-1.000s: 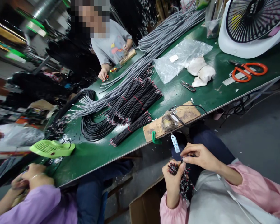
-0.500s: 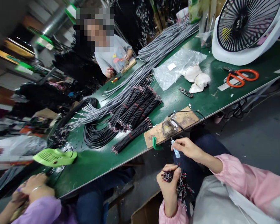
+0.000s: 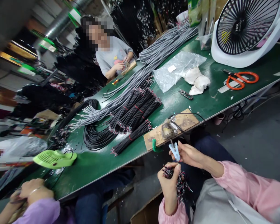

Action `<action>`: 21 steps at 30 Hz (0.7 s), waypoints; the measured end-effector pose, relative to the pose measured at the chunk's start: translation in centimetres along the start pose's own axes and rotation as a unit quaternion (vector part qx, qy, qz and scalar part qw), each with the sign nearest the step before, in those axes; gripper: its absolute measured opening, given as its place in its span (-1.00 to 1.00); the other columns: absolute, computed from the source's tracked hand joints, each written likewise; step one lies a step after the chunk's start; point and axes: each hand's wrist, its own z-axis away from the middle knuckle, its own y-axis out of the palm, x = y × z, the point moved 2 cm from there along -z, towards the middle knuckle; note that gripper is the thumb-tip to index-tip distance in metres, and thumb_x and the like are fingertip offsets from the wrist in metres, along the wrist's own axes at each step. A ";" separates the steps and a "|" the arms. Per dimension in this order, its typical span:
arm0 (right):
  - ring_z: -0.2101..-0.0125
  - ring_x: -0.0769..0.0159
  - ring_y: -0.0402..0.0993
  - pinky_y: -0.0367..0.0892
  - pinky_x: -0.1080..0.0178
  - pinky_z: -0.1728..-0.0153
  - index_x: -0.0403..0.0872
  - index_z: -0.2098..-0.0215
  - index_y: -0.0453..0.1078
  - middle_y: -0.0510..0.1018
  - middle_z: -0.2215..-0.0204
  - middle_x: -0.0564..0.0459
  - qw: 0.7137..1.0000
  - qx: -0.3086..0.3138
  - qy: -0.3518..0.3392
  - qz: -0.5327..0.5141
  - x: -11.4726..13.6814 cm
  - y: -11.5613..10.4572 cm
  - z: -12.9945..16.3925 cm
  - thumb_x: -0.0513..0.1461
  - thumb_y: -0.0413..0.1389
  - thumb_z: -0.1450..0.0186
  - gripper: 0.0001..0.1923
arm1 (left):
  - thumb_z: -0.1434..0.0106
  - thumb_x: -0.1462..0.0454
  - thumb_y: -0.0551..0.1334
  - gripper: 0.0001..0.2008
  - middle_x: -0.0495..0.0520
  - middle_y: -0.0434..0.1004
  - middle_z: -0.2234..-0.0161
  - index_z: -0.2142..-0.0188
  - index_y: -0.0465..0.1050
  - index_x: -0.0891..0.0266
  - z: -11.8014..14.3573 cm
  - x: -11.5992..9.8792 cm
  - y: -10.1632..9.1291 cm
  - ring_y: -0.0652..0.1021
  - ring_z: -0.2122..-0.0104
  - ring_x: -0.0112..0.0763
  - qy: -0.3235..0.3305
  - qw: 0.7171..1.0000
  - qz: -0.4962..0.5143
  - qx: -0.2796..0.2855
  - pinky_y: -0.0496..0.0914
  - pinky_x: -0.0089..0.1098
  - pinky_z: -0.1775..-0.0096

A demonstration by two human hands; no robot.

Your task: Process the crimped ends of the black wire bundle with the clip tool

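My left hand (image 3: 169, 183) is closed round a bundle of thin dark wires (image 3: 182, 183) with red and white ends, some hanging below the fist. Just above it, my right hand (image 3: 190, 154) grips a light blue clip (image 3: 175, 151), which looks like a clothes peg. A thin metal tip runs up from the clip toward the wooden board (image 3: 189, 119) at the table edge. Fixed on that board is a small, stained device (image 3: 168, 130) with a cable. A green clamp (image 3: 155, 146) sits at the board's near edge.
On the green table (image 3: 168, 101) lie black cable bundles (image 3: 135, 115), grey cables (image 3: 151, 62), snips (image 3: 186, 94), orange-handled scissors (image 3: 242, 79) and a white fan (image 3: 233, 59). One co-worker (image 3: 112, 56) sits across; another's hands (image 3: 30, 189) are at lower left, near a green fan (image 3: 54, 158).
My right hand has turned and come slightly lower, bringing the blue clip nearer my left hand and showing its V shape. The co-worker across has brought both hands together at a board.
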 end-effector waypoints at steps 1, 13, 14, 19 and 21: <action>0.51 0.43 0.29 0.11 0.37 0.54 -0.21 0.40 0.46 0.47 0.48 -0.02 1.000 -0.017 -0.002 -0.004 -0.2 -0.6 0.1 0.06 0.05 -0.23 -0.52 | -0.06 0.20 0.32 -0.80 -0.07 0.37 0.69 0.50 0.47 0.33 0.0 -0.1 0.0 0.37 0.71 -0.52 0.003 1.000 -0.005 -0.001 0.29 -0.49 0.60; 0.47 0.38 0.31 0.20 0.31 0.42 -0.16 0.46 0.46 0.45 0.51 0.07 0.902 -0.096 -0.123 0.402 2.0 -1.9 4.6 -0.11 0.20 -0.15 -0.75 | 0.02 0.08 0.34 -0.68 -0.04 0.39 0.69 0.57 0.42 0.32 1.3 1.1 0.5 0.35 0.77 -0.53 -0.080 0.997 0.012 -0.003 0.28 -0.48 0.68; 0.45 0.36 0.33 0.22 0.29 0.40 -0.15 0.46 0.47 0.47 0.50 0.05 0.884 -0.076 -0.142 0.439 2.3 -1.1 4.9 -0.12 0.20 -0.16 -0.77 | 0.02 0.07 0.34 -0.68 -0.05 0.39 0.69 0.55 0.42 0.32 1.4 1.5 0.6 0.34 0.77 -0.54 -0.088 0.996 0.010 -0.002 0.28 -0.48 0.68; 0.36 0.28 0.36 0.25 0.23 0.30 -0.11 0.43 0.48 0.51 0.46 0.00 0.821 -0.024 -0.210 0.531 3.2 2.0 5.2 -0.19 0.16 -0.21 -0.86 | -0.02 0.15 0.33 -0.75 -0.07 0.35 0.64 0.50 0.40 0.30 1.4 1.7 1.6 0.38 0.63 -0.51 -0.032 0.999 -0.023 0.028 0.33 -0.48 0.53; 0.37 0.29 0.35 0.25 0.24 0.30 -0.12 0.46 0.44 0.49 0.47 0.01 0.817 -0.040 -0.219 0.533 3.3 2.2 5.2 -0.24 0.13 -0.23 -0.86 | -0.04 0.19 0.32 -0.79 -0.06 0.36 0.60 0.49 0.38 0.30 1.3 1.3 1.9 0.39 0.57 -0.49 -0.003 0.998 -0.030 0.049 0.34 -0.48 0.46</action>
